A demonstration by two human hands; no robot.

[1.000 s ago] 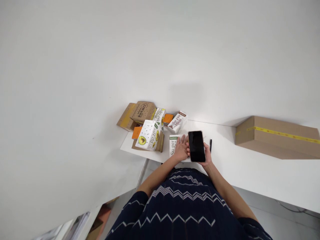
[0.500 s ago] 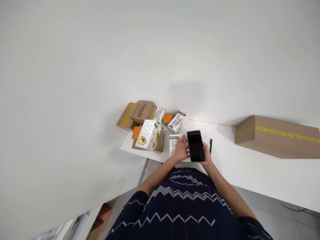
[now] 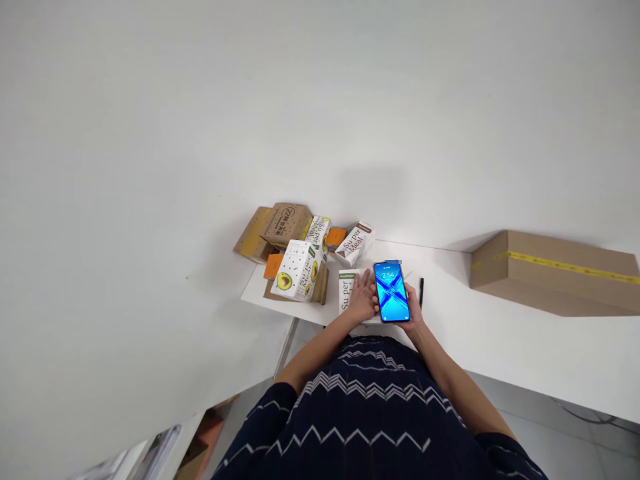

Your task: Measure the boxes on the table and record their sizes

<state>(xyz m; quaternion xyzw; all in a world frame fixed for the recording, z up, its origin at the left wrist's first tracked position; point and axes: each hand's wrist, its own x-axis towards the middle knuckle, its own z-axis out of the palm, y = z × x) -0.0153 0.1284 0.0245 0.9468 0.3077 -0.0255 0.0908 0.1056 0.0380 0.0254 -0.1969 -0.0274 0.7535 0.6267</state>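
Observation:
My right hand [image 3: 413,308] grips a smartphone [image 3: 391,291] whose screen glows blue with a clock on it. My left hand [image 3: 363,297] lies flat with fingers stretched out on a white "Su-per Meal" box [image 3: 346,289] lying on the white table [image 3: 500,333], just left of the phone. A black pen [image 3: 421,291] lies on the table right of the phone.
A pile of small cartons sits at the table's left end: an avocado-print white box [image 3: 296,271], another "Su-per Meal" carton [image 3: 355,243], orange boxes [image 3: 336,237] and brown kraft boxes [image 3: 286,223]. A long brown cardboard box [image 3: 553,273] with yellow tape lies at the right by the wall.
The phone's screen, dark in both earlier frames, has lit up blue. Both hands have stayed where they were.

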